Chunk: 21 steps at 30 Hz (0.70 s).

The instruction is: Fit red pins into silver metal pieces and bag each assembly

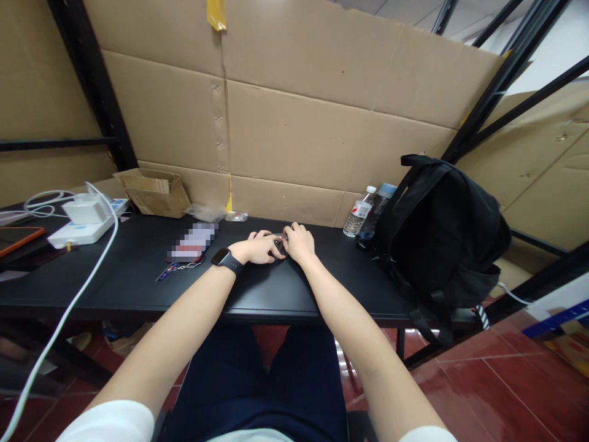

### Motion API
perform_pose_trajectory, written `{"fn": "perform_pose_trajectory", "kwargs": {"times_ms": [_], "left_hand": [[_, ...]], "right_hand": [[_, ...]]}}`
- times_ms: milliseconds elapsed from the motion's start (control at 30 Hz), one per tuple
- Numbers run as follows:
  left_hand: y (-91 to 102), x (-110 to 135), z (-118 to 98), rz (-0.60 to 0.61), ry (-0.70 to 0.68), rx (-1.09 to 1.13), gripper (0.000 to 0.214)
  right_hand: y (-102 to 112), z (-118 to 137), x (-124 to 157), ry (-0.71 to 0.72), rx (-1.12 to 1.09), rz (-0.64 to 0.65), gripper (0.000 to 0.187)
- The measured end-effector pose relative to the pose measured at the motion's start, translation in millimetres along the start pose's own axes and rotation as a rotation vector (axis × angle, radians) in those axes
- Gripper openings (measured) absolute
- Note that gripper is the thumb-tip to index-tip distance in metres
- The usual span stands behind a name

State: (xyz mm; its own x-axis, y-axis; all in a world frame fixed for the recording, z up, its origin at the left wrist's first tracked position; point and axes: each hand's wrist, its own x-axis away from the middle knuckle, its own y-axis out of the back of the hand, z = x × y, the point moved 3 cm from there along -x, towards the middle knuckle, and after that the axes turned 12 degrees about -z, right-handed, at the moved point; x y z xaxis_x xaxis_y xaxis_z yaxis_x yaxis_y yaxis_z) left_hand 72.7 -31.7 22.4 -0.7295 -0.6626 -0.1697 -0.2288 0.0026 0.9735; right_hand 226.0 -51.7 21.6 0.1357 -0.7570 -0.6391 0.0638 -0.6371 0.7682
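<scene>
The left hand (264,248) and right hand (299,242) curl their fingers round a small dark thing (278,246), likely to steady it; I can't tell how tightly.

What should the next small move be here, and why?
The right hand might best lift slightly while the left hand steadies the small dark object, since both hands crowd around it at the black table, hiding most of it.

soft glare on black desk (271,298)
</scene>
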Motion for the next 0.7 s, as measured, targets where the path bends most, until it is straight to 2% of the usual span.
{"fn": "perform_pose_trajectory", "kwargs": {"times_ms": [133,267,367,467,533,700], "left_hand": [[1.1,-0.3,1.7,-0.035,-0.02,-0.014,0.033],[6.5,-1.6,-0.2,-0.152,-0.079,0.011,0.03],[8.7,-3.0,-2.0,-0.248,-0.083,0.054,0.035],[6.4,-5.2,0.6,-0.343,-0.004,0.029,0.047],[3.6,-6.4,2.8,-0.388,0.044,-0.014,0.046],[2.6,-7.0,4.1,-0.431,0.069,-0.069,0.01]], "right_hand": [[-1.6,-4.7,-1.0,-0.059,-0.064,-0.053,0.018],[1.1,-20.3,1.2,0.066,-0.428,-0.001,0.021],[5.4,-37.8,3.5,0.059,-0.609,-0.047,0.016],[3.6,-50.7,6.3,-0.008,-0.578,-0.075,0.027],[-1.0,-53.0,8.1,-0.029,-0.521,-0.049,0.029],[-8.4,-47.3,8.9,-0.012,-0.483,-0.005,0.009]]}}
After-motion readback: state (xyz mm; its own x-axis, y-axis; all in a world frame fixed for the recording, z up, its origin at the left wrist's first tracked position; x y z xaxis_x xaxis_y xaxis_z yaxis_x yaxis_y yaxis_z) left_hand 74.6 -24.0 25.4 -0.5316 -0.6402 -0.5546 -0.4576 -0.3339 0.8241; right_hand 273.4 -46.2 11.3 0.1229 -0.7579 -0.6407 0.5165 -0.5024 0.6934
